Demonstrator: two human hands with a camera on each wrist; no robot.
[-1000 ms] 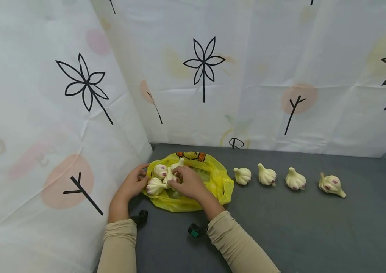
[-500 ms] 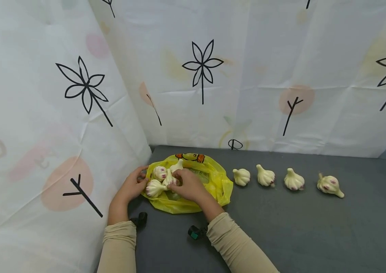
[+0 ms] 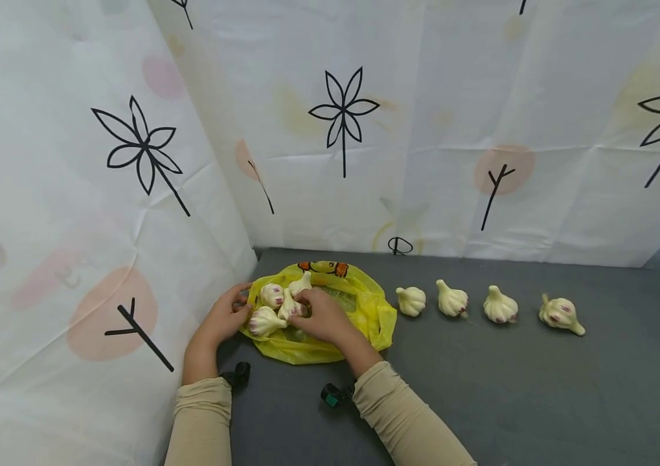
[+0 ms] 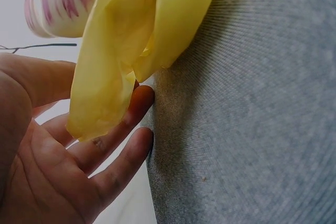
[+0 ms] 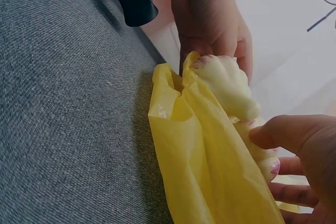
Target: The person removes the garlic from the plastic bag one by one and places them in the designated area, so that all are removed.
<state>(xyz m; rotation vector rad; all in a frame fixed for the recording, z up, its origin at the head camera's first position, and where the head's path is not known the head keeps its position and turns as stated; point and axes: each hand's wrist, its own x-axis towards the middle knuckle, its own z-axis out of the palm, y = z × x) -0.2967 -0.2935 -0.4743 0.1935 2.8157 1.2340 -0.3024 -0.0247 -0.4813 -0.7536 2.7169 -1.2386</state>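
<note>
On the left part of the table a yellow plastic bag [image 3: 330,353] lies spread out, several garlic bulbs resting on its left side. My right hand [image 3: 326,317] pinches one garlic bulb [image 3: 289,307] between thumb and fingers; the right wrist view shows the thumb against that bulb [image 5: 252,139]. Beside it are another bulb [image 3: 265,321] in front and one [image 3: 272,296] behind. Left of the bag, my left hand [image 3: 226,317] touches its edge with loosely extended fingers. In the left wrist view a yellow flap [image 4: 113,61] covers part of the thumb and fingers.
Right of the bag, several garlic bulbs [image 3: 452,300] stand in a row, the farthest bulb [image 3: 561,314] lying on its side. The grey table [image 3: 510,388] meets a patterned white cloth [image 3: 440,194] at the back and left.
The view has shifted slightly. Both hands and the garlic bulbs stay nearly in place, with the right hand still on the same bulb.
</note>
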